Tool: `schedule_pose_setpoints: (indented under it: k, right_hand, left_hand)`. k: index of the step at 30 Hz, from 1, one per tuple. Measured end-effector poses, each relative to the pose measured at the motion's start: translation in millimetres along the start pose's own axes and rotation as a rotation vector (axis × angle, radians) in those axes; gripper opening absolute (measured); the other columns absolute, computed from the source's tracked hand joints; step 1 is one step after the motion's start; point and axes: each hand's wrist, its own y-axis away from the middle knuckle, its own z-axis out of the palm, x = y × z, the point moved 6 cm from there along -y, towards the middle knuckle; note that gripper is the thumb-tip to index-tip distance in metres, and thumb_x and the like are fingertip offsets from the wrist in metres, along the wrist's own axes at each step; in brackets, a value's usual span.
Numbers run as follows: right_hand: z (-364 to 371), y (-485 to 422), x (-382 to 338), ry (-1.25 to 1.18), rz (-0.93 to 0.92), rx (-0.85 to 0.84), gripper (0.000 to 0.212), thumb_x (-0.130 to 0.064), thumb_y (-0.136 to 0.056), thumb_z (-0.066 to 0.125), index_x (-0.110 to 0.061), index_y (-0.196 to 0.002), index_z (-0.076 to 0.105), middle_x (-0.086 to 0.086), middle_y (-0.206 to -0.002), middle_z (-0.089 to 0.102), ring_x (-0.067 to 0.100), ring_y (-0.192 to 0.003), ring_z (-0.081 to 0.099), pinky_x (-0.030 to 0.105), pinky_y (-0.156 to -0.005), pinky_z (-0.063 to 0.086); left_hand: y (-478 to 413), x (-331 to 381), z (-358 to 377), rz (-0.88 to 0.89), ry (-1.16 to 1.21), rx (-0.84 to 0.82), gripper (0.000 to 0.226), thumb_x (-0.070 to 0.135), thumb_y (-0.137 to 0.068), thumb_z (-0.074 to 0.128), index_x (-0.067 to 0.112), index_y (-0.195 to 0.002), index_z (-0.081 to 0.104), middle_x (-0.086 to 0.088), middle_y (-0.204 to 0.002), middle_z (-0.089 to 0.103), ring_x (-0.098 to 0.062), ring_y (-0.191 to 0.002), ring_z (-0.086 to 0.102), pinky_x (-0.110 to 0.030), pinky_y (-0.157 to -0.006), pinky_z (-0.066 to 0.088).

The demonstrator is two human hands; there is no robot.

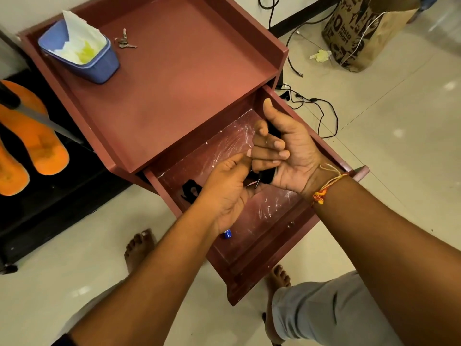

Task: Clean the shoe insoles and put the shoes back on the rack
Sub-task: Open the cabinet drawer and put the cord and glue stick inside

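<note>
Working over open drawer. Left hand meeting lower end of black tool; cannot tell whether pinching. Right hand clamping tool, fingers wrapped. Best practice: gripping firmly, pulling straight, working above drawer so drops are landing inside. Beyond: blue tub sitting on table. Orange shoes lying on rack, far left.

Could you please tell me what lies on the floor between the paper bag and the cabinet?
In the head view, a crumpled paper scrap and a black cable lie there.
</note>
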Motion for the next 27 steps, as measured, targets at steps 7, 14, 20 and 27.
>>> schedule_pose_setpoints:
  k: [7,14,20,27]
  right_hand:
    - [-5.0,0.1,5.5,0.102,0.02,0.12,0.036,-0.041,-0.097,0.055,-0.011,-0.077,0.062,-0.004,-0.053,0.053,0.004,-0.042,0.046,0.016,-0.045,0.038]
    - [-16.5,2.2,6.1,0.212,0.073,0.3,0.03,-0.034,-0.094,0.062,-0.009,-0.078,0.069,0.002,-0.065,0.062,0.015,-0.068,0.062,0.027,-0.073,0.051]
    - [-29.8,5.5,8.0,0.342,0.163,0.488,0.032,-0.042,-0.095,0.061,-0.018,-0.076,0.069,-0.005,-0.065,0.061,0.008,-0.071,0.062,0.027,-0.085,0.045]
    - [-42.6,5.4,3.6,0.629,0.069,0.753,0.038,-0.056,-0.092,0.06,-0.023,-0.074,0.062,-0.005,-0.078,0.067,0.014,-0.083,0.063,0.03,-0.077,0.049]
  left_hand:
    - [-1.3,9.0,-7.3,0.092,-0.125,0.046,0.01,0.01,-0.094,0.068,0.013,-0.098,0.076,-0.001,-0.087,0.077,-0.011,-0.083,0.071,-0.026,-0.074,0.061]
    - [-8.6,19.2,-24.5,0.248,-0.36,0.195,0.016,0.01,-0.1,0.061,0.011,-0.106,0.075,-0.006,-0.088,0.076,-0.012,-0.083,0.07,-0.032,-0.079,0.06]
    - [-10.7,24.8,-30.5,0.315,-0.428,0.23,0.021,0.008,-0.101,0.058,0.014,-0.109,0.077,-0.003,-0.096,0.078,-0.012,-0.088,0.071,-0.027,-0.078,0.057]
    - [-11.7,17.9,-28.5,0.376,-0.607,0.271,0.022,0.015,-0.101,0.06,0.025,-0.111,0.077,0.0,-0.095,0.078,-0.026,-0.096,0.073,-0.052,-0.091,0.058]
